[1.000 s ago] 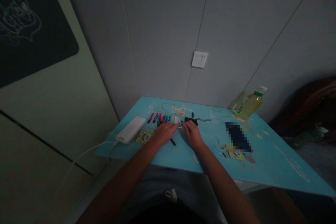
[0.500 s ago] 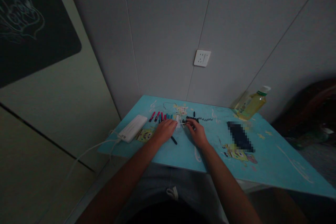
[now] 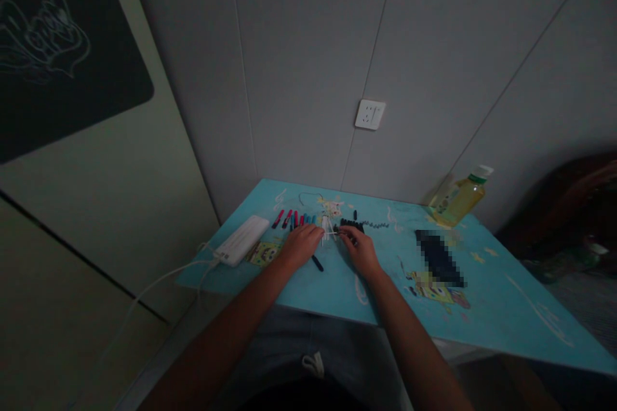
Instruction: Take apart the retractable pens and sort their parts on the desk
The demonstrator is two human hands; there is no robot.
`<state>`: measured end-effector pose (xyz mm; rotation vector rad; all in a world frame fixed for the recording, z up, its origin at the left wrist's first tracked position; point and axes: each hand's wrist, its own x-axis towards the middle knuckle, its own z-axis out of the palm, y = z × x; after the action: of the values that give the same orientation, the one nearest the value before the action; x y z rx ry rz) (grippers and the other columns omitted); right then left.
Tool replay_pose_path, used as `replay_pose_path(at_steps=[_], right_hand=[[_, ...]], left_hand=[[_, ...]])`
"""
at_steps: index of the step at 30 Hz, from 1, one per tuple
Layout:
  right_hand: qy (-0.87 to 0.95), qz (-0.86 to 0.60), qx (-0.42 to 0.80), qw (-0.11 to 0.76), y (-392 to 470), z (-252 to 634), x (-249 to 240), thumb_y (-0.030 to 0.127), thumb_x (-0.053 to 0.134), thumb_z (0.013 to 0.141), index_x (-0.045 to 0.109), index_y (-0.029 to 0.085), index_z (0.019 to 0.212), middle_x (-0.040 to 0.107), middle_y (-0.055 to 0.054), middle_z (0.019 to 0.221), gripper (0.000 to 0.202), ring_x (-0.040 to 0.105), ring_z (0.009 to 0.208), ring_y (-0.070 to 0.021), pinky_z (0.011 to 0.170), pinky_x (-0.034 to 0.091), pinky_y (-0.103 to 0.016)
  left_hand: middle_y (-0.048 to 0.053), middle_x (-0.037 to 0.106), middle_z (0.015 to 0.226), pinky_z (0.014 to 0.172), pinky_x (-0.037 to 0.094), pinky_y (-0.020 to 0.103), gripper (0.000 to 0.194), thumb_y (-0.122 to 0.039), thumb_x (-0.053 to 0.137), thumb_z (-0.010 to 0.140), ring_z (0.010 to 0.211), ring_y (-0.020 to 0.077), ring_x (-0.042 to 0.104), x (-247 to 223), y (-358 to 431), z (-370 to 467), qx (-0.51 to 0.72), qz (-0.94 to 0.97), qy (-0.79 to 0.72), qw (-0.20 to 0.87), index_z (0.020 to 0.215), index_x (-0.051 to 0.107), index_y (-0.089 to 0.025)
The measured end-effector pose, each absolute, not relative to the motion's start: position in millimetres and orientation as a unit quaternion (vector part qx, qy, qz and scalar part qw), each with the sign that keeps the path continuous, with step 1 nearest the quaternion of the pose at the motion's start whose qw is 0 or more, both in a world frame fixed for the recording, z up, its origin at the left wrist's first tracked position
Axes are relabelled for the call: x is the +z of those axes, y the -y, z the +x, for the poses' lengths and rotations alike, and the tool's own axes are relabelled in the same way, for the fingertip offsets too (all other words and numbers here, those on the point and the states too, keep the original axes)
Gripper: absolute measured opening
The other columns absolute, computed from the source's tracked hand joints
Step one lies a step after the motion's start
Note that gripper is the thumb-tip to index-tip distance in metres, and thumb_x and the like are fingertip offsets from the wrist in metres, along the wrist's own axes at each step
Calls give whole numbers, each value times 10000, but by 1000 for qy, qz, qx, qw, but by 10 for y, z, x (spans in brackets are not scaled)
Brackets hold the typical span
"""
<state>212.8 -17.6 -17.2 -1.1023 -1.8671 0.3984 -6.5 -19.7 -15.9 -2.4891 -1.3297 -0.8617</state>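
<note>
My left hand (image 3: pixel 303 244) and my right hand (image 3: pixel 357 248) face each other over the blue table (image 3: pixel 328 292). A thin white stick (image 3: pixel 331 233) runs between their fingertips, one end at each hand. Both hands have their fingers closed around its ends. Behind them lie several more white sticks (image 3: pixel 326 223). Pink markers (image 3: pixel 288 218) and blue ones are lined up beyond my left hand. Several small black pieces (image 3: pixel 348 223) lie just beyond my right hand. A black pen-like piece (image 3: pixel 317 262) rests beside my left wrist.
A white power bank (image 3: pixel 241 241) with a cable lies at the left. To the right are a blurred dark object (image 3: pixel 439 258) and a bottle of yellow liquid (image 3: pixel 461 198) near the wall. A socket (image 3: pixel 370 114) is on the wall.
The view has shifted slightly, so the table sits a little lower in it. Both hands remain at the white stick, with only slight finger movement.
</note>
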Motion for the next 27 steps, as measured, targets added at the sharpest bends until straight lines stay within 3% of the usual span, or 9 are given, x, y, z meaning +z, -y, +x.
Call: replay_pose_path(at_steps=[15, 27], right_hand=[[764, -431, 155, 454, 164, 2151, -170, 289, 527, 929, 704, 224, 1004, 712, -69, 1006, 203, 654, 902, -207, 796, 502, -325], [751, -453, 180, 446, 173, 2141, -165, 308, 536, 920, 622, 215, 1195, 726, -70, 1029, 302, 660, 780, -183, 717, 510, -305]], left_hand=[[57, 664, 956, 856, 471, 317, 167, -234, 480, 984, 931, 196, 606, -162, 202, -62, -279, -843, 451, 95, 1021, 641, -210], [59, 648, 917, 843, 477, 325, 192, -242, 455, 992, 915, 204, 604, -190, 185, -64, -277, -838, 459, 99, 1012, 643, -209]])
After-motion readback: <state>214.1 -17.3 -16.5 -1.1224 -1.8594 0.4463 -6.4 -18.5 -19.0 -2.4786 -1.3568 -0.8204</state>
